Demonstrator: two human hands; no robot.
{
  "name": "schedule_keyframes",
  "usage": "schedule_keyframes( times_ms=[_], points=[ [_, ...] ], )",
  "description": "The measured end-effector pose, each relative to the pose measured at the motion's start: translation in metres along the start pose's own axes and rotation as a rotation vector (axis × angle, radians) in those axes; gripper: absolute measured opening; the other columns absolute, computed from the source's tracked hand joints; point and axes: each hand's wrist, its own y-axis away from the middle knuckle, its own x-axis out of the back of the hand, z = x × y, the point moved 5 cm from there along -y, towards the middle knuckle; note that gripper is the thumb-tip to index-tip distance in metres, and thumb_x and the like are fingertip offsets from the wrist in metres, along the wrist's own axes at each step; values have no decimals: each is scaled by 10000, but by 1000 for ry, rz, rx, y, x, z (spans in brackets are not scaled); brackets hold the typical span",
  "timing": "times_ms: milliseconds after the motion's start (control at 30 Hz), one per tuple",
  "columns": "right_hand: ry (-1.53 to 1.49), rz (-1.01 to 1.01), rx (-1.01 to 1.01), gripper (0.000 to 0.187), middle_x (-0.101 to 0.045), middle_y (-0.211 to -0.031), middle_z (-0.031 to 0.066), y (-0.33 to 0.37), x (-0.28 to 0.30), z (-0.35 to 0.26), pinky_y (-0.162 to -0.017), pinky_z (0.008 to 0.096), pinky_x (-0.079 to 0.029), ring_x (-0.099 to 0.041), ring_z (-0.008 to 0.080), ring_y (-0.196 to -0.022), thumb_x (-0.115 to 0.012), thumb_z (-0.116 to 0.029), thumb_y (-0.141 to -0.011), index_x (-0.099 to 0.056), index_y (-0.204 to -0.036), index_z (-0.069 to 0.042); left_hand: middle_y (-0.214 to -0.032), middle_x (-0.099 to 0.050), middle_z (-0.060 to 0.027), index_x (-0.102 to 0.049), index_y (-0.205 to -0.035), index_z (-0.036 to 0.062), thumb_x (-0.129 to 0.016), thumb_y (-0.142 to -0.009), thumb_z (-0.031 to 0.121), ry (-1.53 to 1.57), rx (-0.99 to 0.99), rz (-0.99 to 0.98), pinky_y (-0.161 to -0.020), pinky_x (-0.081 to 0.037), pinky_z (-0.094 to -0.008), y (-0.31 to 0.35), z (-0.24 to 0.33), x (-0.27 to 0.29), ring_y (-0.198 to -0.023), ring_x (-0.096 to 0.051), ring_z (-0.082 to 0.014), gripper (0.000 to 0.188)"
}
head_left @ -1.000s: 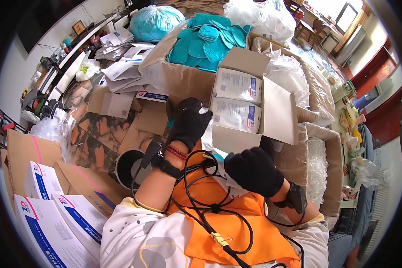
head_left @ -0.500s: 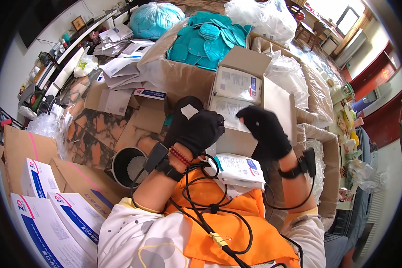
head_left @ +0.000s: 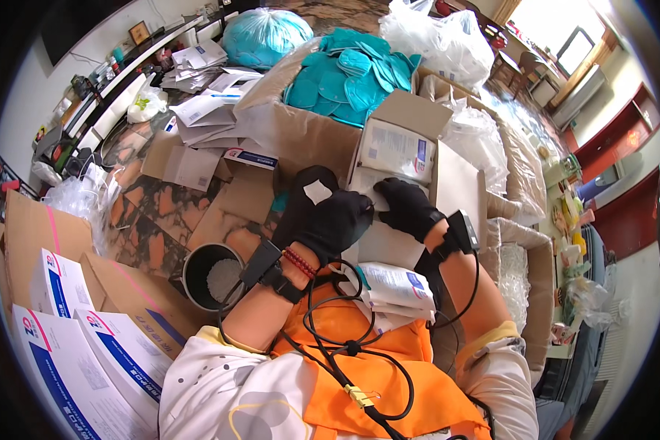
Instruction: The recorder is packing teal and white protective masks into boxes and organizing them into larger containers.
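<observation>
An open cardboard box (head_left: 458,176) stands in front of me with white printed packets (head_left: 396,150) in it. My right hand (head_left: 409,209), in a black glove, reaches over the box's near part, its bent fingers against a lower white packet. Beside it my left hand (head_left: 341,224), also gloved in black, is curled closed at the box's near left edge. What either hand grips is hidden. More white packets (head_left: 396,287) lie on my lap over an orange apron (head_left: 403,367). A black rounded shape with a white patch (head_left: 317,192) shows behind my left hand.
A large carton (head_left: 301,132) heaped with teal masks (head_left: 348,77) stands behind. Plastic-lined cartons (head_left: 528,235) are at the right. A dark bucket (head_left: 205,268) with white contents sits at the left, near white boxes (head_left: 73,367). Black cables (head_left: 330,323) hang over my lap.
My right hand has moved left and inward onto the packets in the box, closer to my left hand. The left hand has barely moved. The view has shifted slightly.
</observation>
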Motion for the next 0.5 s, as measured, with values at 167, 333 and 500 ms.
schedule_keyframes(
  times_ms=[167, 333, 500],
  points=[
    [-125, 282, -95, 236, -695, -1018, 141, 20, 37, -2, -831, 428, -544, -676, 345, -960, -660, -140, -848, -688, -1079, -100, -902, -710, -100, -696, -991, 81, -742, -808, 200, 96, 72, 233, -814, -526, -416, 2, -20, 11, -900, -671, -298, 223],
    [-45, 517, -95, 154, -692, -900, 123, 43, 92, -3, -752, 424, -551, -678, 329, -838, -611, -115, -874, -703, -998, -117, -1132, -654, -141, -602, -1165, 10, -808, -784, 58, 246, 23, 323, -794, -536, -333, -19, -25, 16, -960, -669, -199, 435],
    [-70, 481, 32, 170, -700, -933, 146, 57, 132, -31, -763, 410, -555, -677, 340, -846, -600, -82, -876, -692, -1019, -85, -1133, -667, -133, -595, -1203, 41, -793, -828, 145, 312, -75, 229, -831, -529, -308, -31, 3, 19, -966, -656, -180, 437]
  ],
)
